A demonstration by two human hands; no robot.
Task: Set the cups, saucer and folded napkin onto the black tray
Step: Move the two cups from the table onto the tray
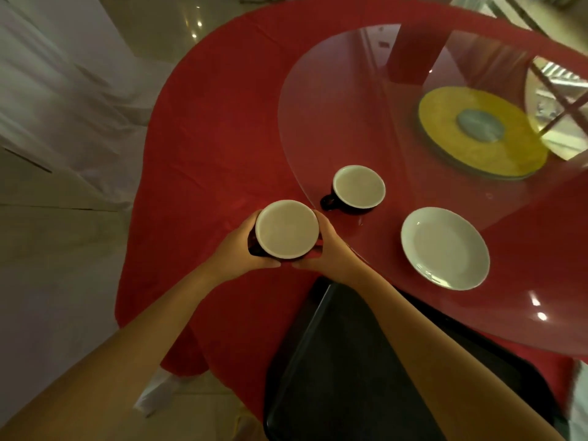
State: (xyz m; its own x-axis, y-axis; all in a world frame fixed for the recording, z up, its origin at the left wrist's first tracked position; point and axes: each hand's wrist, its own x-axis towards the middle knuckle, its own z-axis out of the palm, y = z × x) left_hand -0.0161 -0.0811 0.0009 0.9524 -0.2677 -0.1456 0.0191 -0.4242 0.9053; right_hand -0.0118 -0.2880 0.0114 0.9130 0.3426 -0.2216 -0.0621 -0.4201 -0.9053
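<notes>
Together, your left hand [237, 249] and right hand [327, 249] cupped the near cup [286, 229] from both sides, above the tabletop [206, 138], with the black tray [343, 361] lying just nearer you, rightward.

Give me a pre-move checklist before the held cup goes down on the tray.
1. Held cup gripped on both sides by left hand and right hand: ok.
2. Cup upright: ok.
3. Black tray has bare space: ok.
4. Right forearm crosses over the tray: not ok.
5. Second cup and saucer apart from the held cup: ok.
6. Folded napkin located: cannot tell.
</notes>
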